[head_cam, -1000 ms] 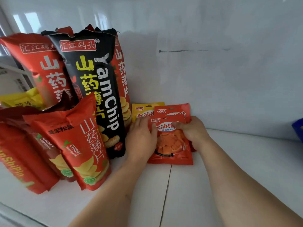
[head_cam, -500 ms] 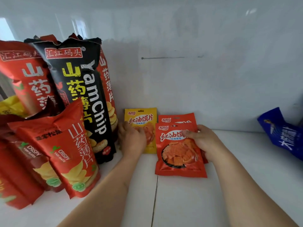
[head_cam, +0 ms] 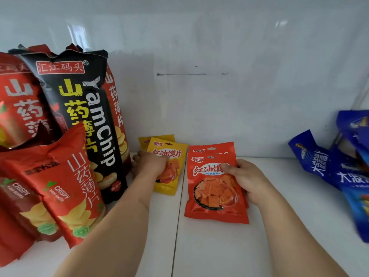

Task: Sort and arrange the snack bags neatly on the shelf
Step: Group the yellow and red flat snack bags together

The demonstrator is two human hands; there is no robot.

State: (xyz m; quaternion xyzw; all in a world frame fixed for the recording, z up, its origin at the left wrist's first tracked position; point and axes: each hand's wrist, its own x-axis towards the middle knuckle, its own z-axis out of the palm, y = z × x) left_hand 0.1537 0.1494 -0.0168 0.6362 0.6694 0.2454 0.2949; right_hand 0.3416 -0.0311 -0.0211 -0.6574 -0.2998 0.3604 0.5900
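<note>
Two small red snack packets (head_cam: 213, 192) lie stacked on the white shelf (head_cam: 219, 246), and my right hand (head_cam: 247, 178) grips their right edge with the thumb on top. Left of them lie small yellow packets (head_cam: 169, 154), one behind another. My left hand (head_cam: 149, 164) holds the front yellow packet at its left side, fingers curled over it. Tall yam chip bags stand at the left: a black one (head_cam: 79, 116), red ones behind, and shorter red crispy bags (head_cam: 69, 186) in front.
Blue snack bags (head_cam: 339, 166) lean in a loose heap at the right edge. The white back wall (head_cam: 219, 96) rises just behind the small packets. A seam runs down the shelf between my two arms.
My left hand has moved off the red packets onto the yellow packet and drawn it forward. The right hand has slid the red packets right, opening a gap. The view panned right.
</note>
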